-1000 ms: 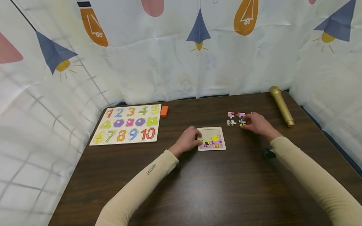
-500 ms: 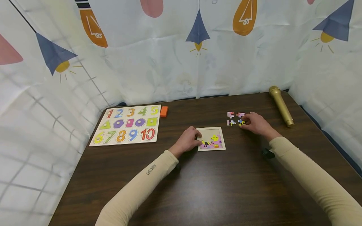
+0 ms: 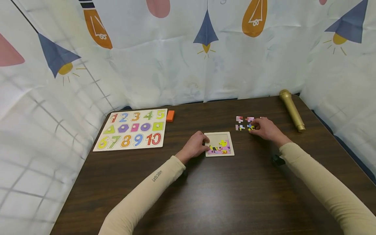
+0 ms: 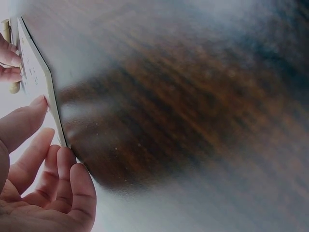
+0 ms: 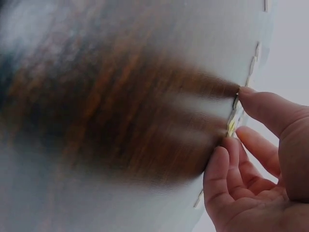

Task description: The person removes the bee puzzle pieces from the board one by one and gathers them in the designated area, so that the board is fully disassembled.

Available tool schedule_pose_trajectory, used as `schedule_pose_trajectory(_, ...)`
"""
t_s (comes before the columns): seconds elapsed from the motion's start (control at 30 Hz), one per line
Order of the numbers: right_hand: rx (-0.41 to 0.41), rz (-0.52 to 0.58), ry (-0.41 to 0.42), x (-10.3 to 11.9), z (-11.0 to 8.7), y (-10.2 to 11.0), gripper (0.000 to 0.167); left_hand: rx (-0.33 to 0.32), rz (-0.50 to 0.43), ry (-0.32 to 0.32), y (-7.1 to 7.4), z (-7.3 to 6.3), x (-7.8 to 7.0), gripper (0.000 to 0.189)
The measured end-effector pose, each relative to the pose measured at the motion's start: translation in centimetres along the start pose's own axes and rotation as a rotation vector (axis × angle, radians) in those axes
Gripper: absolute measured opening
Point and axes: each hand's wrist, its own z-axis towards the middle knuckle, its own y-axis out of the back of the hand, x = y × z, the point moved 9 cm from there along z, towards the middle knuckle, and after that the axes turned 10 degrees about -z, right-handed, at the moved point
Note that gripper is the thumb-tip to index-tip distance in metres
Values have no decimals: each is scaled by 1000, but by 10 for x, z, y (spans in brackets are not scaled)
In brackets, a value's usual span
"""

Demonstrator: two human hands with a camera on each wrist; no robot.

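My left hand (image 3: 194,146) grips the left side of a small jigsaw tray (image 3: 219,133), thumb near its lower part and fingers at its upper part. In the tray's lower and right part lie fitted pieces (image 3: 224,147) with a yellow, black and pink picture; its upper left shows bare wood. To the right, my right hand (image 3: 265,128) pinches a yellow and black jigsaw piece (image 3: 251,127) flat at the table. In the right wrist view, thumb and fingertips stand at either end of that piece (image 5: 232,126). Loose pink pieces (image 3: 239,119) lie beside it, one partly hidden behind the hand.
A number and shape board (image 3: 132,130) lies at the left, with an orange block (image 3: 170,116) at its upper right corner. A gold microphone (image 3: 292,111) lies at the back right. Patterned curtain (image 3: 176,65) hangs behind the dark wooden table (image 3: 211,195).
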Motion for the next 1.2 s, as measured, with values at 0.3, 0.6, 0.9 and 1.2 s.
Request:
schedule_pose_trajectory(0.3,6,26,9,9,0,2,44,3,2,-15,-2,1,0,28)
schedule_pose_trajectory(0.6,22,77,140,61,-8,-5,38,-3,0,-21,-1,2,-1,28)
schedule_pose_trajectory(0.9,125,77,213,108,-15,-27,39,6,5,-17,0,1,-2,28)
schedule_pose_trajectory(1.2,150,92,203,112,-12,-38,41,10,7,-5,0,1,-1,28)
